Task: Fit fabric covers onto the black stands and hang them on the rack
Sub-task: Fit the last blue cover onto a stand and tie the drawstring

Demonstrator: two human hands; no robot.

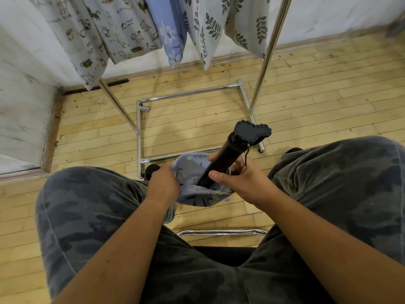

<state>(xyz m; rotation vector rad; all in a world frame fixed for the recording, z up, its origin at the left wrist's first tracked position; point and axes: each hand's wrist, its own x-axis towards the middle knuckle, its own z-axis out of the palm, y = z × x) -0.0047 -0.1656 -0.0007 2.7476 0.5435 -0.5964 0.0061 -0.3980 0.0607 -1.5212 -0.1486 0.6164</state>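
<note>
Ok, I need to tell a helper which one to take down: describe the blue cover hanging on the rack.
Look at the chrome rack by the white wall, where a row of covers hangs. The blue cover hangs mid-row, between an animal-print cover on its left and a leaf-print cover on its right. Its neighbours are off-white; it alone is blue with pale flowers.

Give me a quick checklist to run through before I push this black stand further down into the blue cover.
1. Left hand grips the rim of the blue cover: ok.
2. Right hand holds the black stand: ok.
3. Stand's lower end sits inside the cover's open mouth: ok.
4. Cover drawn over the whole stand: not ok, its upper part is bare.
5. Free room on the rack among the hung covers: cannot tell, the top rail is out of view.
</note>
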